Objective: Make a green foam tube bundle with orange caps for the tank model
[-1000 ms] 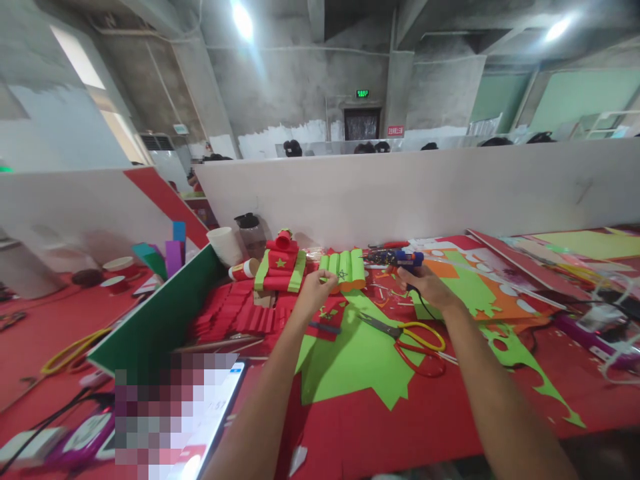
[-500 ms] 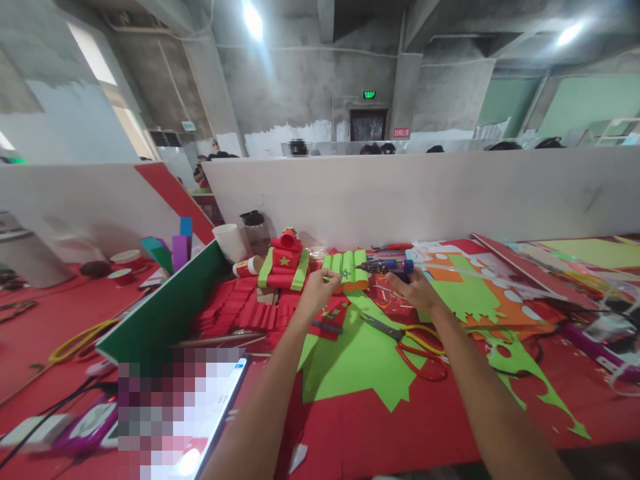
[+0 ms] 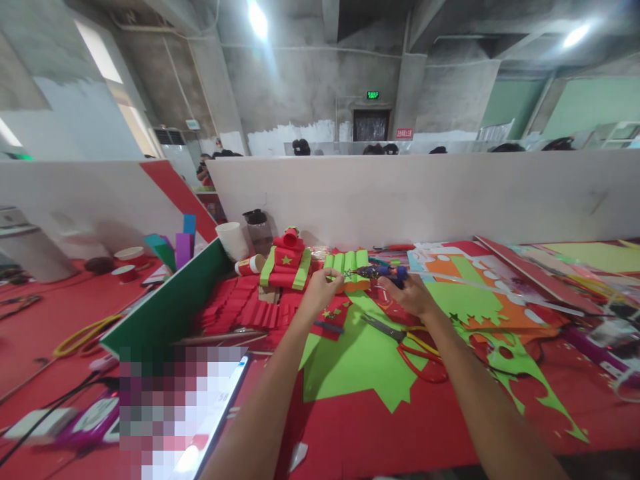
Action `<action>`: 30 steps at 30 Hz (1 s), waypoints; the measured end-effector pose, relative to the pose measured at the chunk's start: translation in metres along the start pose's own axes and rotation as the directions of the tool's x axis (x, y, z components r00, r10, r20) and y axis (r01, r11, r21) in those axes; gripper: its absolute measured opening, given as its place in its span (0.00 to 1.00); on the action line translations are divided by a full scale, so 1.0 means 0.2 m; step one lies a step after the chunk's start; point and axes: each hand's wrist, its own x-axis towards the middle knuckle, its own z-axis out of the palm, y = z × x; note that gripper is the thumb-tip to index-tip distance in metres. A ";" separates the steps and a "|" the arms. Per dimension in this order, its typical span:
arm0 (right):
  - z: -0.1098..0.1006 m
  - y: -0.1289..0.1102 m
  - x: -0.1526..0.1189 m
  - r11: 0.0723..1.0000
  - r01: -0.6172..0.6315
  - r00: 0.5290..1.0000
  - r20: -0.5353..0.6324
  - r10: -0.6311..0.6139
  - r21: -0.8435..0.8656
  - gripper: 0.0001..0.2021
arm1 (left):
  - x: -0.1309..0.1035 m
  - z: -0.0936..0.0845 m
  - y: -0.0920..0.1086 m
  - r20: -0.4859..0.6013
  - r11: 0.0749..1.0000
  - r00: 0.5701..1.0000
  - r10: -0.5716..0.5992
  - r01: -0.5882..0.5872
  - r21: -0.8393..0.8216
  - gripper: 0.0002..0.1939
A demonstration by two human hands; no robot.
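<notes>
My right hand (image 3: pixel 413 295) grips a blue and black hot glue gun (image 3: pixel 376 271), its nozzle pointing left and a clear glue stick trailing from its back. My left hand (image 3: pixel 324 288) has thumb and fingers pinched close to the nozzle. A small green star (image 3: pixel 349 273) shows by the fingertips and nozzle; whether the fingers hold it is unclear. Just behind are light-green paper rolls (image 3: pixel 361 259) with orange at their lower edge. Below the left hand lies red paper with small stars (image 3: pixel 331 312). Scissors (image 3: pixel 383 327) with red and yellow handles rest on green paper (image 3: pixel 350 380).
A red paper model (image 3: pixel 286 260) with green strips stands left of the rolls, before folded red paper (image 3: pixel 233 310). A phone (image 3: pixel 215 413) lies front left, beside a green board (image 3: pixel 165 303). Cut green scraps (image 3: pixel 555 400) lie right. A white partition (image 3: pixel 400 200) closes the back.
The glue gun and right hand have shifted slightly left, bringing the nozzle nearer the left fingertips and the star. My left hand stays pinched in nearly the same place.
</notes>
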 end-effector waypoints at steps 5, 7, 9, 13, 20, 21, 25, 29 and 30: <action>0.01 0.04 0.01 0.986 -0.038 0.999 0.013 0.037 0.160 0.19 | 0.00 0.00 0.00 -0.014 1.000 1.000 -0.005 0.005 -0.023 0.10; 0.01 0.05 0.01 0.949 -0.090 0.996 0.045 0.080 0.301 0.22 | -0.01 -0.01 0.01 -0.024 0.999 1.000 0.002 -0.003 -0.036 0.11; 0.01 0.05 0.02 0.880 -0.129 0.991 0.082 0.102 0.456 0.24 | -0.02 -0.01 0.02 -0.028 0.999 1.000 0.008 -0.009 -0.048 0.11; 0.01 0.04 0.02 0.751 -0.164 0.986 0.100 0.130 0.639 0.30 | -0.02 -0.01 0.02 -0.029 0.999 0.999 0.022 -0.023 -0.044 0.10; 0.00 0.08 0.04 0.672 -0.198 0.975 0.074 0.209 0.713 0.44 | 0.00 -0.01 0.00 -0.030 0.999 0.998 0.051 -0.051 -0.017 0.09; 0.00 0.09 0.05 0.667 -0.194 0.973 0.054 0.224 0.719 0.44 | 0.00 -0.01 0.00 -0.030 0.999 0.998 0.050 -0.050 -0.017 0.09; 0.00 0.11 0.07 0.696 -0.142 0.941 -0.122 0.316 0.704 0.34 | -0.02 -0.01 0.01 -0.013 0.999 0.999 0.039 -0.039 -0.008 0.11; -0.02 0.12 0.07 0.770 -0.109 0.908 -0.252 0.335 0.629 0.27 | -0.01 -0.01 0.01 -0.004 1.000 1.000 0.031 -0.031 -0.001 0.11; -0.02 0.12 0.07 0.783 -0.098 0.906 -0.271 0.326 0.614 0.27 | -0.01 -0.01 0.01 -0.006 1.000 1.000 0.030 -0.030 -0.001 0.10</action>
